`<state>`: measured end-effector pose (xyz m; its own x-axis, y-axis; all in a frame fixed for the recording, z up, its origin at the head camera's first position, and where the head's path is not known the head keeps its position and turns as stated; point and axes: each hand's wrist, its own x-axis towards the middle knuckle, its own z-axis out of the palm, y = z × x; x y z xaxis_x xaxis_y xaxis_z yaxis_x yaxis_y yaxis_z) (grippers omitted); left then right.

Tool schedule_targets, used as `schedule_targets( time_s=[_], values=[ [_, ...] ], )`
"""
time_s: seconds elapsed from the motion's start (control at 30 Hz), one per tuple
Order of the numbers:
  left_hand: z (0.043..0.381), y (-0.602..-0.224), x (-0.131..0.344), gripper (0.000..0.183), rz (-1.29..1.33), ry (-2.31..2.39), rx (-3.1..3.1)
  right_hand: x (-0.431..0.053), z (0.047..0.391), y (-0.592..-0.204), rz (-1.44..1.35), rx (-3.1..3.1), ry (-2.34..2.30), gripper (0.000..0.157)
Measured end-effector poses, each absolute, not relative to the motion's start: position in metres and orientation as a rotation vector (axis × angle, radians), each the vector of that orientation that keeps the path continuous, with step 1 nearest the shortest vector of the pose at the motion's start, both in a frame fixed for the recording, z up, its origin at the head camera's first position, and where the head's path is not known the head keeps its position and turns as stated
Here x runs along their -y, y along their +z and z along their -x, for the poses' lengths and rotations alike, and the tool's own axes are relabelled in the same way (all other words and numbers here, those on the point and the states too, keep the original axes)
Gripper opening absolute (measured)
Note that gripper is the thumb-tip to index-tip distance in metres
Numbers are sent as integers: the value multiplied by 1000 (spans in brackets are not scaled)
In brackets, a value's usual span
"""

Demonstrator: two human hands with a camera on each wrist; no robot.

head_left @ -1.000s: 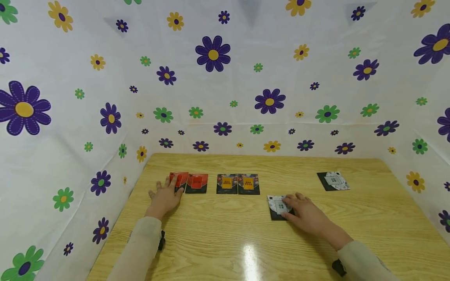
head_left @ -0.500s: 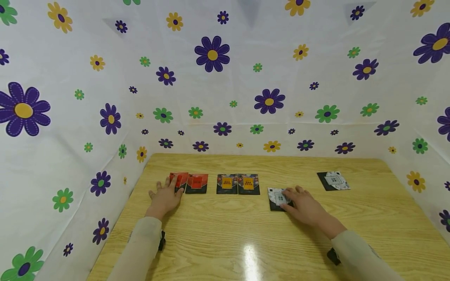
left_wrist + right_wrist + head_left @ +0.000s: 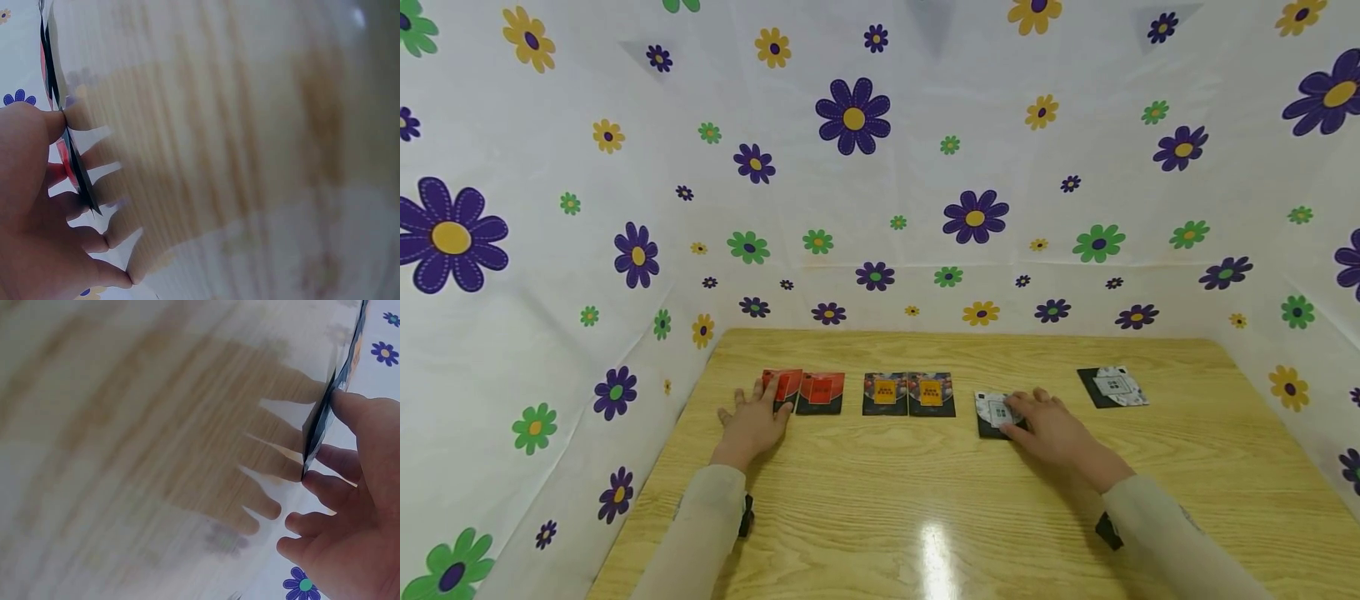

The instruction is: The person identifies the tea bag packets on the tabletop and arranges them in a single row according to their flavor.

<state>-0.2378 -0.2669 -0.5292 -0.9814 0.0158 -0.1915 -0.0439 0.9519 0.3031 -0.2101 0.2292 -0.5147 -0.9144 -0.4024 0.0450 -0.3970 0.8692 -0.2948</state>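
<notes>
My left hand [image 3: 752, 427] rests at the left with its fingers spread, some touching a red and black flat packet [image 3: 784, 382]. A matching red and black packet [image 3: 820, 392] lies right beside it. In the left wrist view, the thumb and fingertips of the left hand [image 3: 37, 206] meet the packet and the tabletop. My right hand [image 3: 1054, 430] lies over the right side of a white and black flat packet [image 3: 996, 414], thumb and fingertips on its surface. The right wrist view shows the right hand [image 3: 356, 500] touching the thin packet [image 3: 319, 425], its outer fingers beside it.
Two dark packets with yellow labels, one left [image 3: 885, 393] and one right [image 3: 932, 393], lie side by side mid-table. Another white and black packet [image 3: 1112, 387] lies tilted at the back right. Flower-patterned cloth [image 3: 917, 167] walls off the wooden table [image 3: 865, 500].
My right hand has slid the white and black packet away from me, up to nearly level with the row of packets. The left hand has stayed in place.
</notes>
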Motion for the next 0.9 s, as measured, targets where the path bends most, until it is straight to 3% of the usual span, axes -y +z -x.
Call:
schedule_targets(
  time_s=[0.9],
  values=[
    [236,-528,265,70,33,481,-2914,-227,239,-508,601,-2961,-425,56]
  ],
)
